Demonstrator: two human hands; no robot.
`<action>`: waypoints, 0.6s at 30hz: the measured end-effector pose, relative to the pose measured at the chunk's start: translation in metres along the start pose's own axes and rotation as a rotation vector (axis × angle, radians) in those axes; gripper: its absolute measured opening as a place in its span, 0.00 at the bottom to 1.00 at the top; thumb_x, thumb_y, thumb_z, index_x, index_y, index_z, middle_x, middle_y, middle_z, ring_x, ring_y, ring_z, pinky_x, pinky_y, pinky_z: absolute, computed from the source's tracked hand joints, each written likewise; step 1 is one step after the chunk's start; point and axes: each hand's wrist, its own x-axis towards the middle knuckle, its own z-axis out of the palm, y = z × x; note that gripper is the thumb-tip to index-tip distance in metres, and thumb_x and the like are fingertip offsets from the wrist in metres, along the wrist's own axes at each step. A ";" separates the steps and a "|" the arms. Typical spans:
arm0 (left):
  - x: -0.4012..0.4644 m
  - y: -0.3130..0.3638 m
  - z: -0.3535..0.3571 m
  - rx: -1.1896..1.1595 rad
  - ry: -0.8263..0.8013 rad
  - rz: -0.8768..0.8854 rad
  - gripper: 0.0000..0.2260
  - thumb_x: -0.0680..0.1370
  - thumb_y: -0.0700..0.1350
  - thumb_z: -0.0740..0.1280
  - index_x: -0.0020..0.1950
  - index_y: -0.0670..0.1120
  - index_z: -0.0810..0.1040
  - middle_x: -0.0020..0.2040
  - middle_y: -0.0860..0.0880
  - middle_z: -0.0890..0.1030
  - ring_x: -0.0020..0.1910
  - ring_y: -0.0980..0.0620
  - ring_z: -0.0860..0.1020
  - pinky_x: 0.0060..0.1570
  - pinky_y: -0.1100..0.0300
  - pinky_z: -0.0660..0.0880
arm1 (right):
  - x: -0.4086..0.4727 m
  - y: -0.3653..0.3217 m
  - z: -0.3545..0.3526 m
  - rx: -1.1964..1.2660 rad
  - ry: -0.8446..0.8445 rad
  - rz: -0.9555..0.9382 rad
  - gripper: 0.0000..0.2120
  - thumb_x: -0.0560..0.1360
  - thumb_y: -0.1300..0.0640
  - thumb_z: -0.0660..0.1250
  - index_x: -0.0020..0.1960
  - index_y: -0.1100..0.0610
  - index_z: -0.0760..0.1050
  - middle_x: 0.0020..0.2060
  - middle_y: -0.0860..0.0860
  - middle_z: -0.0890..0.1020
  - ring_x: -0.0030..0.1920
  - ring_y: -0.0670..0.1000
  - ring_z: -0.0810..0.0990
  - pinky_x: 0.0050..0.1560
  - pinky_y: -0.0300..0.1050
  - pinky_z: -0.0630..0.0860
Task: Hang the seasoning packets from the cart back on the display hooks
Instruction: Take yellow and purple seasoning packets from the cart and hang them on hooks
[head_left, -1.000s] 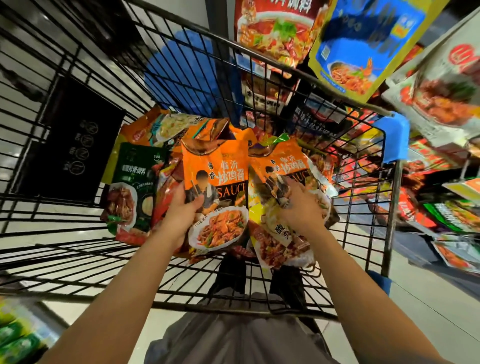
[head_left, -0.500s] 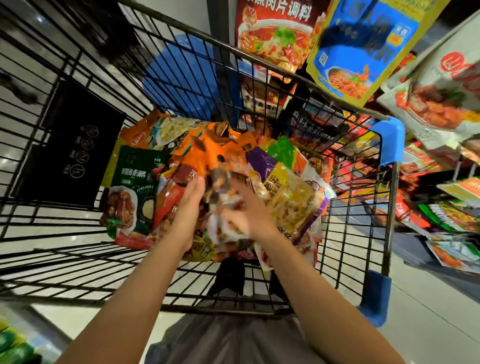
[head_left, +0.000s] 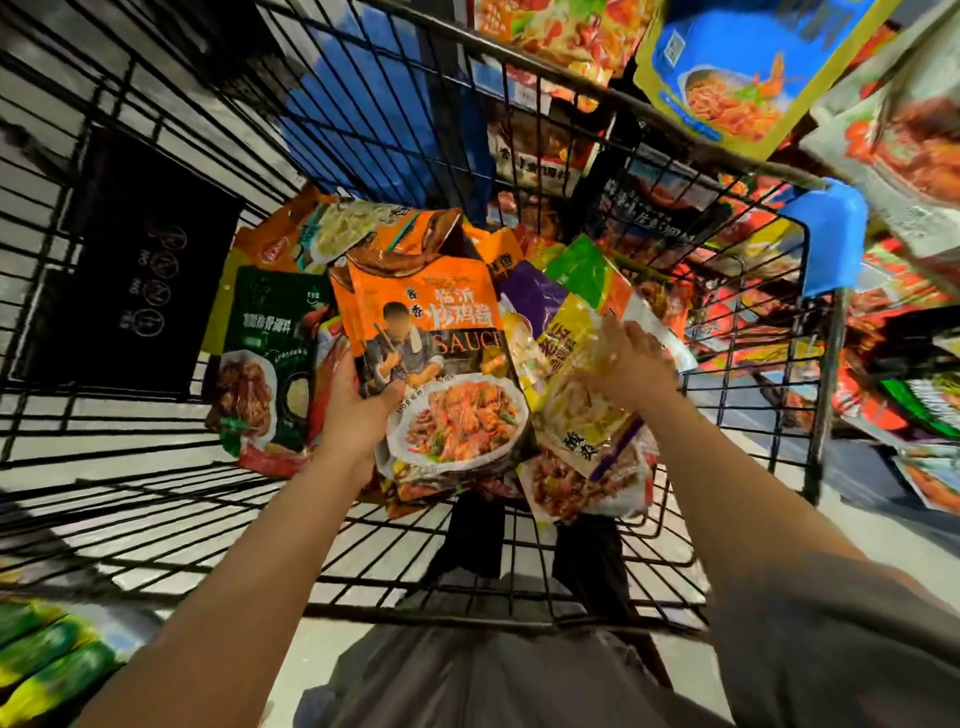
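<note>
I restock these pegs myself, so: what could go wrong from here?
The left hand grips the orange sauce packets by one lower corner only; stacked ones might slide apart. The right hand on the glossy yellow packet is blurred, so it may slip into the black wire cart.

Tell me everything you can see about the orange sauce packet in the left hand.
The orange sauce packet is a glossy plastic pouch printed with "SAUCE", Chinese lettering, a cook and a plate of red stir-fry. It stands roughly upright, facing the camera, above the cart's packet pile. The left hand grips its lower left edge, thumb on the front.
</note>
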 end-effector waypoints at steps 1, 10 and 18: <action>0.000 -0.001 0.000 -0.005 -0.001 -0.001 0.22 0.80 0.34 0.64 0.72 0.49 0.68 0.66 0.47 0.77 0.65 0.45 0.76 0.65 0.44 0.72 | 0.001 0.002 0.006 0.016 0.049 0.001 0.43 0.71 0.40 0.72 0.77 0.51 0.55 0.71 0.58 0.68 0.70 0.64 0.67 0.67 0.64 0.67; -0.003 0.003 -0.004 -0.029 -0.066 0.053 0.22 0.81 0.34 0.62 0.73 0.50 0.70 0.66 0.49 0.78 0.65 0.49 0.76 0.67 0.47 0.71 | -0.049 -0.005 -0.021 0.220 0.324 0.039 0.18 0.75 0.64 0.62 0.62 0.53 0.78 0.55 0.58 0.81 0.58 0.62 0.77 0.57 0.55 0.73; -0.018 0.016 0.004 -0.108 -0.131 0.102 0.23 0.80 0.35 0.64 0.74 0.49 0.69 0.65 0.49 0.78 0.66 0.47 0.75 0.68 0.46 0.70 | -0.142 -0.021 -0.077 0.246 0.512 -0.179 0.14 0.79 0.57 0.65 0.64 0.49 0.78 0.45 0.51 0.75 0.49 0.57 0.77 0.40 0.44 0.60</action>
